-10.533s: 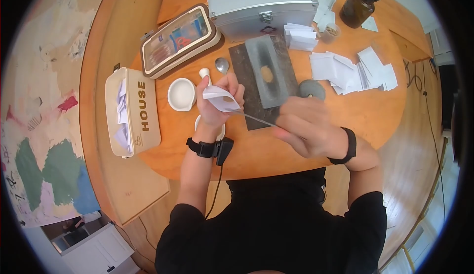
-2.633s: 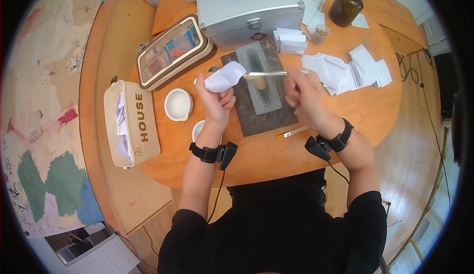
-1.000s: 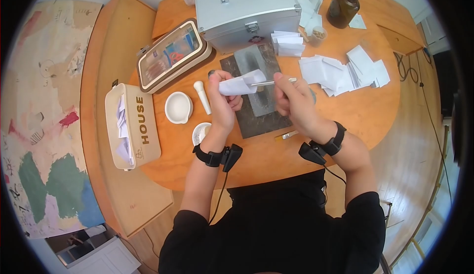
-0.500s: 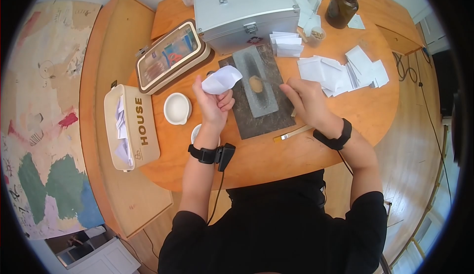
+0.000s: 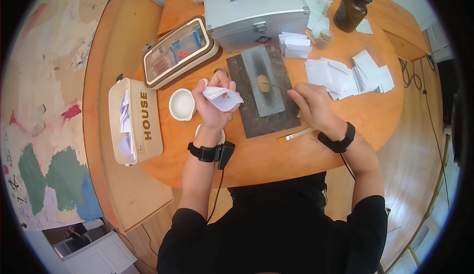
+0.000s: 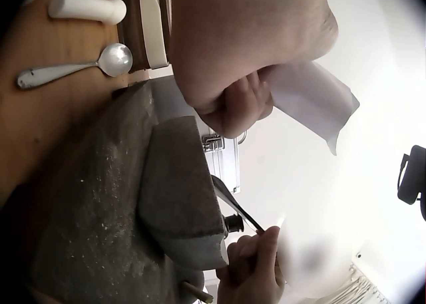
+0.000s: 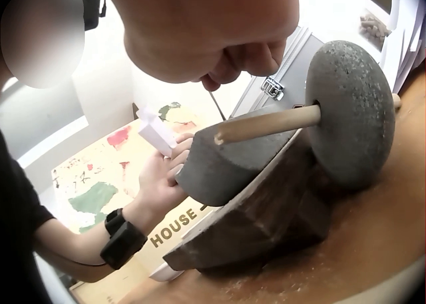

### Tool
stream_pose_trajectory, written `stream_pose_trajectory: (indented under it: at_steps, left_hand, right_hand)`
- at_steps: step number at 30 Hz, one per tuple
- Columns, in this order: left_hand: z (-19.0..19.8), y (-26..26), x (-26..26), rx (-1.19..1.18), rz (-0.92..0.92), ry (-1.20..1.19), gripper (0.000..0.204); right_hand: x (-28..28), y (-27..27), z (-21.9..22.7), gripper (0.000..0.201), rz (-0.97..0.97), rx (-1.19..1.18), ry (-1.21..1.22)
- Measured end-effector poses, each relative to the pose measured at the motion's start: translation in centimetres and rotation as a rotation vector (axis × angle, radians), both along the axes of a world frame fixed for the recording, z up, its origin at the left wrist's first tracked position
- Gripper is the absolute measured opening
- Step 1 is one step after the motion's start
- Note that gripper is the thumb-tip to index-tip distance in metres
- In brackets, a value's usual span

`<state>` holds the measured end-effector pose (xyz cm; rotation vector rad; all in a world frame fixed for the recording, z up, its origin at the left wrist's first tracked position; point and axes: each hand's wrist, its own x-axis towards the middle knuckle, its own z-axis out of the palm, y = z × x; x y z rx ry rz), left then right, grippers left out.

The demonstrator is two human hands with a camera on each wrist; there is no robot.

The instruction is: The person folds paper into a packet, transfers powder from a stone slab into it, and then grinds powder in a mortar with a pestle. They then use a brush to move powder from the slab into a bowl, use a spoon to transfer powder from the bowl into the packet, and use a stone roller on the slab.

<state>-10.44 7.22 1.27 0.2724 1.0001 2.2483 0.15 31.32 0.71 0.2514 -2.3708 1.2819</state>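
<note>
A folded white paper packet [image 5: 223,99] is held in the left hand [image 5: 211,118], gripped between thumb and curled fingers, its flared mouth projecting beyond them, likely so the opening stays unobstructed. The right hand [image 5: 316,107] has its fingers closed around a thin metal tool [image 5: 279,87], whose far end reaches, beyond the fingertips, to tan powder [image 5: 263,82]. A stone trough [image 5: 270,108] seemingly contains the powder; a dark slab [image 5: 252,127] supports the trough.

I'm working brightly lit, white glare flooding behind my left grip [image 6: 243,44], head-view edges bending into black.
</note>
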Motion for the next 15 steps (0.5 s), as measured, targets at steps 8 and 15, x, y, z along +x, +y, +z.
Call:
stream_pose_trajectory:
  at_steps: [8, 15]
  left_hand:
    - [0.2, -0.9, 0.3, 0.025, 0.063, -0.026, 0.045]
    - [1.6, -1.4, 1.3, -0.118, 0.186, -0.05, 0.044]
  right_hand:
    - [-0.3, 4.4, 2.2, 0.026, -0.283, -0.127, -0.077]
    - [-4.4, 14.1, 4.9, 0.031, -0.436, 0.335, -0.276]
